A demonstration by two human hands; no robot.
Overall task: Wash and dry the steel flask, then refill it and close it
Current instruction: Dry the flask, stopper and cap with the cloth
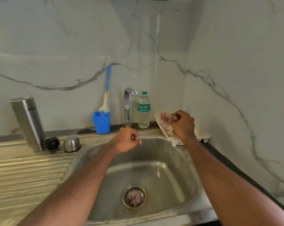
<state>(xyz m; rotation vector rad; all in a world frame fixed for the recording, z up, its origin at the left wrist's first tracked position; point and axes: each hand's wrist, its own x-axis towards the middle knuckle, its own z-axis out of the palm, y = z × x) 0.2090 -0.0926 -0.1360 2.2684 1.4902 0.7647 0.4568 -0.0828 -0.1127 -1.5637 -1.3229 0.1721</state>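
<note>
Water bottle [144, 110], 12 o'clock of sink [178, 154]: green label band, white script brand, too blurred to read. Steel flask [28, 123], 10 o'clock: small dark emblem, illegible. No other text.

The steel flask [28, 123] stood upside down, leaning, on the draining board, its black stopper [52, 143] and steel cap [72, 143] just beside it.

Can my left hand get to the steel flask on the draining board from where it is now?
Probably yes. The left hand is a closed, empty fist over the sink's back edge, and the steel flask stands upside down to its left. Only the black stopper and steel cap sit between, both low.
</note>
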